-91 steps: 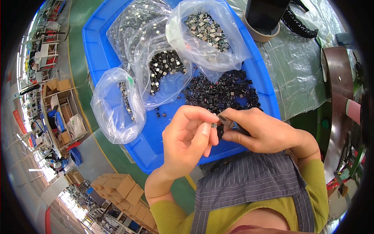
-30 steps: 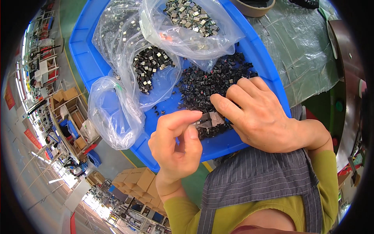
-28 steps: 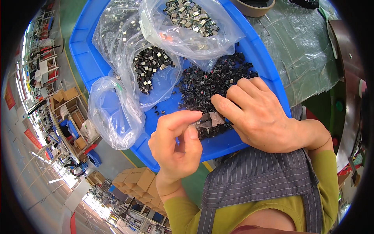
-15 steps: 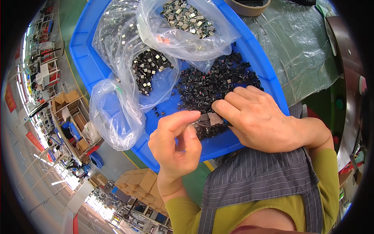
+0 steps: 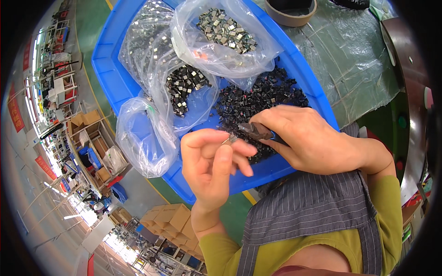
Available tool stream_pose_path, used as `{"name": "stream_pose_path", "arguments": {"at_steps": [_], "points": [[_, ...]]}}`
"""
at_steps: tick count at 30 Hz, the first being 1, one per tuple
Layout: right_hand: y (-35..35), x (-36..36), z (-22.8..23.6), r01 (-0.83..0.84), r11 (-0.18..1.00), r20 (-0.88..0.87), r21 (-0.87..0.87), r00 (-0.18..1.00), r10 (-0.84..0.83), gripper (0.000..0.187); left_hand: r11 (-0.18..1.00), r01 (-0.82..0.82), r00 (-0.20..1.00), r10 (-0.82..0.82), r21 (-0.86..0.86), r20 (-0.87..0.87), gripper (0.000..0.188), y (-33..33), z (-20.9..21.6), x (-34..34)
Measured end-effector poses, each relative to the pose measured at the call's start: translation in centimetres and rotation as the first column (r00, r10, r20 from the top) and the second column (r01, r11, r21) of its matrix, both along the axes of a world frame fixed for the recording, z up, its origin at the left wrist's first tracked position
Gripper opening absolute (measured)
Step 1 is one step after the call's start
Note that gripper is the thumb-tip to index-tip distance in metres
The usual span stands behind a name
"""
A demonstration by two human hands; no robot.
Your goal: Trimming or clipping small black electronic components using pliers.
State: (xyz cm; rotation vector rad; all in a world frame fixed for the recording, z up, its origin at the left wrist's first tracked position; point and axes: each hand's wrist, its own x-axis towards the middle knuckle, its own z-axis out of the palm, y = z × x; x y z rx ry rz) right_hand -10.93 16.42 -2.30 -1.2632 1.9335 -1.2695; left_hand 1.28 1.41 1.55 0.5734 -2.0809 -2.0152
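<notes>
My left hand (image 5: 209, 163) pinches a small silvery metal part (image 5: 229, 139) between thumb and index finger, its other fingers loosely curled. My right hand (image 5: 306, 140) is closed round a pair of pliers (image 5: 256, 130); a bit of blue handle shows under the fingers. The dark jaws point left toward the metal part, a small gap apart from it. Both hands are above a heap of small black plastic pieces (image 5: 255, 99) in a blue tray (image 5: 186, 187). The part's far side is hidden by my fingertips.
In the tray lie a clear bag (image 5: 182, 23) of silvery metal parts, another with black-and-silver parts (image 5: 184, 85), and a crumpled clear bag (image 5: 145, 152). A tape roll (image 5: 292, 18) sits on the green plastic-covered surface (image 5: 340, 60). Cardboard boxes (image 5: 172, 218) stand beyond the tray.
The plier jaws have moved away from my left fingertips and tilted up. My left hand has turned, so the pinched metal part now shows. The view has shifted slightly.
</notes>
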Motion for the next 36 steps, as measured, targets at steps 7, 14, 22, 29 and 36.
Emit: {"name": "stream_pose_path", "arguments": {"at_steps": [7, 14, 22, 29, 36], "points": [[0.2, -0.7, 1.3, -0.239, 0.971, 0.449, -0.022, 0.865, 0.223, 0.017, 0.94, 0.043, 0.999, -0.036, 0.339, -0.026, 0.017, 0.3, -0.5, -0.3], [0.4, -1.0, 1.3, -0.332, 0.943, 0.441, 0.0, 0.847, 0.298, 0.02, 0.955, 0.084, 0.996, -0.084, 0.283, -0.013, 0.014, -0.4, 0.0, 0.1], [0.3, -1.5, 1.3, -0.379, 0.925, 0.484, 0.027, 0.814, 0.319, 0.022, 0.965, 0.069, 0.996, -0.082, 0.251, 0.039, 0.015, -0.4, 0.2, -0.1], [0.3, -1.4, 1.2, -0.402, 0.914, 0.454, 0.06, 0.826, 0.333, 0.023, 0.96, 0.088, 0.993, -0.105, 0.265, 0.051, 0.016, -0.5, 0.2, -0.1], [0.5, -1.1, 1.6, -0.317, 0.948, 0.458, 0.038, 0.849, 0.265, 0.022, 0.994, -0.014, 1.0, 0.015, -0.111, 0.01, 0.019, 0.0, -0.3, -0.2]]}}
